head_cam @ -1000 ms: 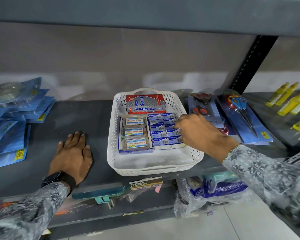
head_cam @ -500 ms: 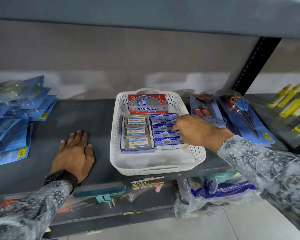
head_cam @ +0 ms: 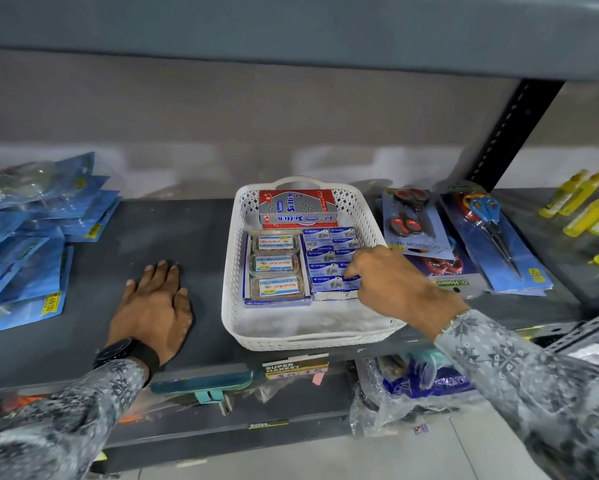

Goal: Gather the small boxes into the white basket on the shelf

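Fingers of our right hand (head_cam: 391, 282) curl down onto the small blue-and-white cardboard boxes (head_cam: 329, 258) stacked inside the white perforated plastic basket (head_cam: 308, 336) on the dark grey metal shelf (head_cam: 187, 230); whether they pinch one, we cannot tell. Our left hand (head_cam: 152, 306) lies flat, fingers spread, beside the basket.

Basket (head_cam: 311, 337) front half free; boxes (head_cam: 329, 258) fill back; scissor packs (head_cam: 419, 233) crowd right.

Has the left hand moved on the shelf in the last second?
No. The left hand lies flat on the shelf, left of the white basket, as before.
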`<state>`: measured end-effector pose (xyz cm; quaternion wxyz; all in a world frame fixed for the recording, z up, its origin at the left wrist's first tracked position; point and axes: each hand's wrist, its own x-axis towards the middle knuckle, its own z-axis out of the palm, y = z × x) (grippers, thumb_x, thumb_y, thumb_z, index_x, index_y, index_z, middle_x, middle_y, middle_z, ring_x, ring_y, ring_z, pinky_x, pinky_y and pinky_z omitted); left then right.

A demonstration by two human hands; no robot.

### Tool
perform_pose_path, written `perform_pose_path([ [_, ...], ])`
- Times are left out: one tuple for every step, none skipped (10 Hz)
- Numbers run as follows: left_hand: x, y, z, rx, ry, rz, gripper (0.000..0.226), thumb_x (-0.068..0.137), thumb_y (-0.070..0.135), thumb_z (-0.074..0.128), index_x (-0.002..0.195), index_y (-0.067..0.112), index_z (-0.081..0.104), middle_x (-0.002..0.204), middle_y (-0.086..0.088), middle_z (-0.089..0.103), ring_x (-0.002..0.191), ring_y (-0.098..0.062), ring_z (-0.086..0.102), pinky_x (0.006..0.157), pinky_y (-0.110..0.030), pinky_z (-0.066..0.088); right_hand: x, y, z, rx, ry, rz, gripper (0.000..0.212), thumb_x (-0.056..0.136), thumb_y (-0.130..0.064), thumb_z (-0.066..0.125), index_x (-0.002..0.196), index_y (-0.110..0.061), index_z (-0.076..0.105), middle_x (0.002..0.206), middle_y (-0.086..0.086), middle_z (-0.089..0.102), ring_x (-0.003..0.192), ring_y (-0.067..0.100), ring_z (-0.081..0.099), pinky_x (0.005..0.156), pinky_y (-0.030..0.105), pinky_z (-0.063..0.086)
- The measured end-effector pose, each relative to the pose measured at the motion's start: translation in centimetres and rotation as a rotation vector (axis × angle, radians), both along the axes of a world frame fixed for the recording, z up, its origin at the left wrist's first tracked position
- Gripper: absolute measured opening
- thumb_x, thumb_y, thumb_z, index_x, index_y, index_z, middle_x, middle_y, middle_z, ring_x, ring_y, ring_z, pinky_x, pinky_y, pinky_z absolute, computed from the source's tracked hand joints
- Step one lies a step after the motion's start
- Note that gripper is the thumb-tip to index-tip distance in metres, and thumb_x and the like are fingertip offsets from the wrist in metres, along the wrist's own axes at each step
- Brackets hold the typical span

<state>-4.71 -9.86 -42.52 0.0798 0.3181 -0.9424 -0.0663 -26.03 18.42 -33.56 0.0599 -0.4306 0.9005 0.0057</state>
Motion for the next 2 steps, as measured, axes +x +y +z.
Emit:
perform_pose_path([
  [-0.1, 0.1, 1.0, 0.037, -0.067, 0.019, 0.067, 0.092, 0.039, 0.015, 0.149, 0.009, 0.032, 0.160, -0.011, 0.028, 0.148, -0.031, 0.022, 0.119, -0.049, 0.016, 1.0, -0.1, 1.1, -0.037, -0.069, -0.055, 0.036, 0.083, -0.008, 0.054, 0.115, -0.008, 0.071, 0.116, 0.013, 0.069, 0.110, 0.033, 0.064, 0.097, 0.042, 0.053],
  [0.0, 0.5, 2.1, 0.126, -0.069, 0.029, 0.062, 0.098, 0.040, 0.021, 0.152, 0.010, 0.026, 0.162, -0.011, 0.021, 0.150, -0.030, 0.015, 0.120, -0.051, 0.014, 2.5, 0.6, 2.3, -0.099, -0.087, -0.059, 0.042, 0.094, -0.023, 0.055, 0.135, -0.012, 0.059, 0.135, 0.013, 0.061, 0.126, 0.032, 0.056, 0.106, 0.042, 0.048],
])
